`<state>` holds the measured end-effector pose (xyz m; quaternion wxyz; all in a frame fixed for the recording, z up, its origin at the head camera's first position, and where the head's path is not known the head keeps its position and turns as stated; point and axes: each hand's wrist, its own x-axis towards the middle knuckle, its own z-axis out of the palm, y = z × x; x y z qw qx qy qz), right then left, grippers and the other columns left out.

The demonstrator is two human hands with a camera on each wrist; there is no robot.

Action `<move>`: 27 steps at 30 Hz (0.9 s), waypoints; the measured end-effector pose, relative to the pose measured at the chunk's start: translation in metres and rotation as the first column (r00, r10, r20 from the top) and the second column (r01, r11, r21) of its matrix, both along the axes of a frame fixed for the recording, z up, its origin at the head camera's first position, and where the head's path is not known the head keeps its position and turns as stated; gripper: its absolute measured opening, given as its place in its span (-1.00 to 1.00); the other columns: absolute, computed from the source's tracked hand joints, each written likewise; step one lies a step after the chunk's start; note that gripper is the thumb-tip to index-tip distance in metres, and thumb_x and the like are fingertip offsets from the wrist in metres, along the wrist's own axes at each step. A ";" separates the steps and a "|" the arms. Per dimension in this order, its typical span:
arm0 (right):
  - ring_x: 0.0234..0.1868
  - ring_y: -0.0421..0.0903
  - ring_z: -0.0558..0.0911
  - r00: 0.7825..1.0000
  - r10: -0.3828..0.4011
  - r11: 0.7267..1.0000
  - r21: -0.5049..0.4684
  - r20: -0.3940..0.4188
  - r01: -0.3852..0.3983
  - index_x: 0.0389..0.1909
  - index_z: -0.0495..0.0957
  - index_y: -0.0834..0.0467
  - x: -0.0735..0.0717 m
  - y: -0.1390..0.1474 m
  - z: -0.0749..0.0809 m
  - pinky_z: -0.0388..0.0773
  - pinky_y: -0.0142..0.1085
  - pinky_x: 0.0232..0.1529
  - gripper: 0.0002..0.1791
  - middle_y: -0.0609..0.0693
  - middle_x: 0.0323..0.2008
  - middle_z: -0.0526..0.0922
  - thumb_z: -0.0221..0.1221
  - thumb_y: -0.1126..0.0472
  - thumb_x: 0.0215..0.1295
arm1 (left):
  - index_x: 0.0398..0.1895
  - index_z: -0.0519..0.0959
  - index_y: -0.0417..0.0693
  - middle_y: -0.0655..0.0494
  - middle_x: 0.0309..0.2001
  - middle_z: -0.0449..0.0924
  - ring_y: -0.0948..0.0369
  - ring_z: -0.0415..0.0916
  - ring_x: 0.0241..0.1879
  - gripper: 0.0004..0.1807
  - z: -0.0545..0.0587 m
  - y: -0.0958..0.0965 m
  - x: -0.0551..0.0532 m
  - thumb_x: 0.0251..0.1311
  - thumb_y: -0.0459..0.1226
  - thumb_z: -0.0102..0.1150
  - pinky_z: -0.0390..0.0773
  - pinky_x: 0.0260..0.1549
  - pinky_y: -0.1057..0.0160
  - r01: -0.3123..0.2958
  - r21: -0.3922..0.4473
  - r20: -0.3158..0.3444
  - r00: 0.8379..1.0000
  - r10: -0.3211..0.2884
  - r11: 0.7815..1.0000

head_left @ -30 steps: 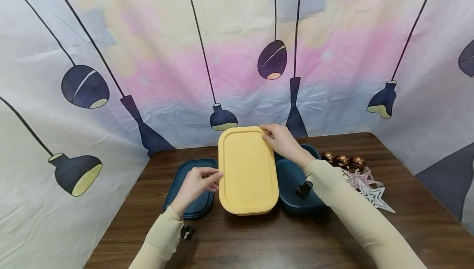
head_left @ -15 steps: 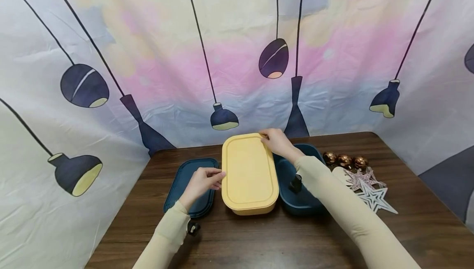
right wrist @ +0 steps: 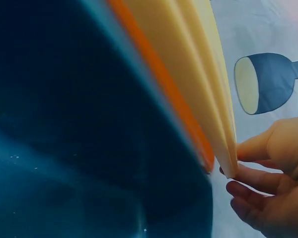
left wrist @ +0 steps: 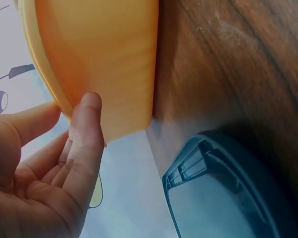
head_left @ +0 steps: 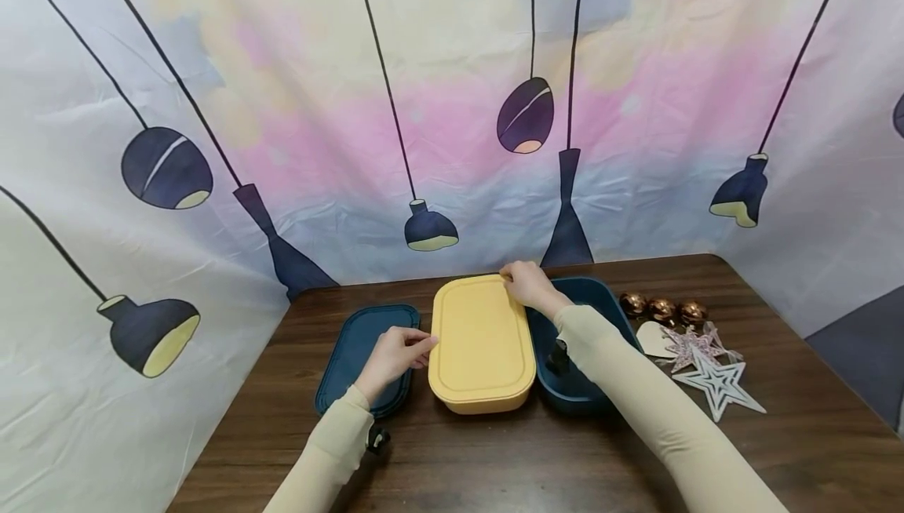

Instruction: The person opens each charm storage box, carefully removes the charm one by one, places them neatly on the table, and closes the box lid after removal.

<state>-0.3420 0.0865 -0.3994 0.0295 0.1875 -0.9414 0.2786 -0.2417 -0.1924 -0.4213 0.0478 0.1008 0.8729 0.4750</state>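
A yellow lid [head_left: 480,336] lies over a yellow box [head_left: 487,404] in the middle of the table. My left hand [head_left: 395,356] pinches the lid's left edge between thumb and fingers; the left wrist view shows the fingertips under the rim, beside the box wall [left wrist: 104,59]. At the far right corner my right hand [head_left: 531,285] pinches the lid's edge. In the right wrist view the lid [right wrist: 198,79] stands a little apart from the box's orange-looking rim [right wrist: 164,84]. What is inside the box is hidden.
A dark blue lid [head_left: 353,352] lies left of the yellow box. An open dark blue box [head_left: 575,395] stands close on its right, under my right forearm. Farther right are shiny copper balls [head_left: 662,310], a cream heart-like piece [head_left: 654,338], a pink star [head_left: 692,347] and a white star [head_left: 719,383].
The yellow lid's far edge has come down toward the box, with both hands still on it. My right hand has lowered; my left hand has shifted slightly right and down.
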 end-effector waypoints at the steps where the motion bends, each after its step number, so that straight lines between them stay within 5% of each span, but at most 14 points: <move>1: -0.53 -0.09 0.36 1.000 -0.010 1.000 0.017 0.011 0.009 -0.09 0.63 0.29 0.001 0.000 -0.002 0.17 -0.26 -0.35 -0.85 0.13 -0.36 0.51 0.12 0.35 0.49 | 0.02 0.70 -0.29 0.01 -0.34 0.72 0.03 0.71 -0.34 -0.66 -0.002 0.000 0.000 0.40 -0.18 0.23 0.71 -0.24 0.00 0.008 -0.004 0.000 1.000 -0.008 1.000; 4: -0.11 0.10 0.61 0.999 -0.041 0.998 0.055 0.036 0.039 0.14 0.63 0.25 0.001 0.001 -0.008 0.22 -0.14 -0.15 -0.71 0.19 -0.02 0.67 0.12 0.30 0.50 | 0.04 0.69 -0.30 0.01 -0.33 0.73 0.10 0.70 -0.36 -0.65 -0.006 0.001 0.001 0.42 -0.17 0.22 0.71 -0.23 0.02 0.014 -0.004 0.030 0.999 -0.013 1.000; 6: 0.16 0.19 0.56 0.997 -0.056 0.996 0.066 0.046 0.053 0.26 0.58 0.23 0.001 0.001 -0.010 0.23 -0.03 -0.02 -0.63 0.19 0.19 0.61 0.12 0.28 0.51 | 0.06 0.68 -0.30 0.02 -0.35 0.72 0.14 0.69 -0.37 -0.63 -0.007 0.002 0.000 0.43 -0.17 0.21 0.71 -0.23 0.02 0.008 0.001 0.047 0.999 -0.008 1.000; 9: 0.20 0.21 0.53 0.998 -0.053 0.996 0.076 0.046 0.050 0.27 0.56 0.23 0.000 0.000 -0.007 0.22 0.06 0.05 -0.63 0.20 0.22 0.59 0.10 0.28 0.52 | 0.05 0.68 -0.29 0.03 -0.38 0.71 0.15 0.68 -0.39 -0.63 -0.005 0.003 -0.003 0.43 -0.16 0.20 0.72 -0.24 0.05 -0.018 0.001 0.069 0.997 0.018 1.000; 13: -0.18 0.08 0.61 0.998 -0.035 0.997 0.067 0.042 0.032 0.15 0.63 0.26 -0.002 -0.003 -0.006 0.29 -0.09 -0.10 -0.71 0.21 -0.03 0.67 0.10 0.32 0.52 | 0.02 0.68 -0.31 0.01 -0.38 0.70 0.14 0.67 -0.39 -0.65 -0.001 0.005 -0.005 0.45 -0.18 0.18 0.72 -0.25 0.08 -0.028 0.002 0.104 0.994 0.027 1.000; 17: -0.53 -0.10 0.38 0.995 0.007 1.000 0.028 0.098 -0.010 0.17 0.58 0.35 -0.001 -0.005 -0.006 0.30 -0.30 -0.42 -0.67 0.31 0.00 0.64 0.02 0.43 0.50 | 0.01 0.67 -0.34 -0.02 -0.34 0.70 0.14 0.67 -0.39 -0.67 -0.003 0.002 -0.005 0.46 -0.21 0.16 0.72 -0.24 0.07 -0.034 0.029 0.132 0.991 0.030 0.999; 19: -0.56 -0.12 0.33 0.991 0.025 0.999 0.025 0.129 -0.028 0.24 0.53 0.39 0.001 -0.006 -0.003 0.27 -0.32 -0.50 -0.61 0.36 0.14 0.58 -0.04 0.49 0.47 | 0.02 0.66 -0.34 -0.02 -0.33 0.69 0.14 0.67 -0.40 -0.68 -0.003 0.000 -0.005 0.46 -0.22 0.16 0.72 -0.26 0.07 -0.045 0.038 0.139 0.990 0.039 0.998; 27: -0.50 -0.10 0.31 0.984 0.075 0.995 0.051 0.161 -0.084 0.18 0.56 0.40 0.002 -0.015 0.006 0.26 -0.28 -0.40 -0.59 0.36 0.11 0.58 -0.08 0.56 0.40 | 0.07 0.64 -0.32 -0.02 -0.35 0.66 0.16 0.62 -0.43 -0.67 -0.001 -0.012 -0.004 0.47 -0.23 0.14 0.71 -0.34 0.12 -0.089 0.028 0.138 0.987 0.084 0.996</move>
